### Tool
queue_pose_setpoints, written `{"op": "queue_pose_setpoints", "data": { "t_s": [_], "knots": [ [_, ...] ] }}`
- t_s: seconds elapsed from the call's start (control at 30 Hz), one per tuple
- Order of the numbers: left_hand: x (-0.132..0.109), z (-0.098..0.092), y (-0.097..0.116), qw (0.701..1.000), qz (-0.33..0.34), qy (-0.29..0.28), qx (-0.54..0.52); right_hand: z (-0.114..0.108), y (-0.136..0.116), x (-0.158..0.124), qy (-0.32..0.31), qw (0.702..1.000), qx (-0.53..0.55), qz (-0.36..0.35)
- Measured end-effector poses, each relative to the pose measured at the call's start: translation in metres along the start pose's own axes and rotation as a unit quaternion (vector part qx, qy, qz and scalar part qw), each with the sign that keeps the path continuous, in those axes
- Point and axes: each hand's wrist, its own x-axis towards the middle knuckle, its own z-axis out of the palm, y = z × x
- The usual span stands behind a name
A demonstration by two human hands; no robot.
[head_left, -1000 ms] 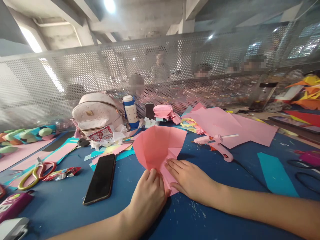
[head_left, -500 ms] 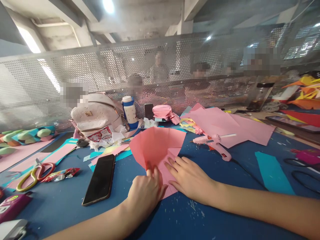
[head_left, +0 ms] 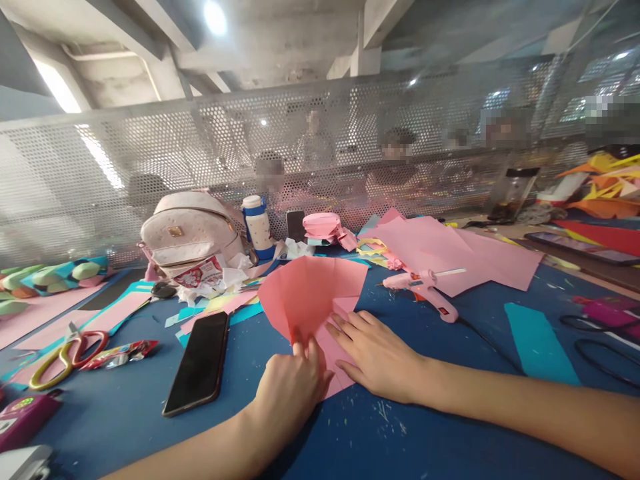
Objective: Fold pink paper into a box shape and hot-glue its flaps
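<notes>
Pink paper (head_left: 310, 293) lies under right hand (head_left: 380, 357), seemingly pinched by left hand (head_left: 293, 385)

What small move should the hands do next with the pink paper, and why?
Probably press the left hand forward along the fold. It pinches the pink paper at the crease, the right hand lies flat on the lower flap, and the upper part stands raised off the table.

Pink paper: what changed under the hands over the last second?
The left hand edged forward and curled, its fingers now pressing the pink paper at its fold. The right hand stayed flat on it; phone and glue gun did not move.
</notes>
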Motion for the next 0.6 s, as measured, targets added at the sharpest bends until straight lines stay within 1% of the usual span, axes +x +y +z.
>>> {"op": "queue_pose_setpoints", "data": {
  "t_s": [0.1,0.17,0.23,0.33,0.43,0.47,0.5,0.53,0.57,0.6],
  "knots": [
    [-0.003,0.001,0.002,0.999,0.027,0.023,0.012,-0.002,-0.002,0.001,0.013,1.000,-0.012,-0.016],
    [-0.004,0.001,0.002,0.998,0.048,0.035,0.018,-0.002,-0.004,0.001,0.016,0.999,-0.022,-0.042],
    [-0.005,-0.001,0.000,0.996,0.082,0.043,0.017,-0.002,-0.004,0.001,0.017,0.997,-0.024,-0.068],
    [-0.006,-0.005,-0.003,0.990,0.129,0.047,-0.014,-0.004,-0.001,0.000,0.031,0.995,0.008,-0.094],
    [-0.005,-0.010,-0.009,0.985,0.147,0.062,-0.074,-0.010,0.006,0.000,0.066,0.990,0.046,-0.114],
    [-0.005,-0.013,-0.013,0.981,0.152,0.081,-0.095,-0.012,0.008,0.001,0.082,0.989,0.053,-0.114],
    [-0.004,-0.016,-0.020,0.973,0.164,0.113,-0.118,-0.013,0.012,0.001,0.099,0.987,0.060,-0.107],
    [-0.004,-0.020,-0.028,0.961,0.178,0.158,-0.140,-0.013,0.016,0.002,0.114,0.986,0.071,-0.094],
    [-0.003,-0.023,-0.039,0.943,0.196,0.216,-0.160,-0.012,0.020,0.003,0.124,0.986,0.087,-0.076],
    [-0.001,-0.026,-0.052,0.910,0.236,0.290,-0.182,-0.011,0.024,0.003,0.126,0.985,0.110,-0.051]
  ]
}}
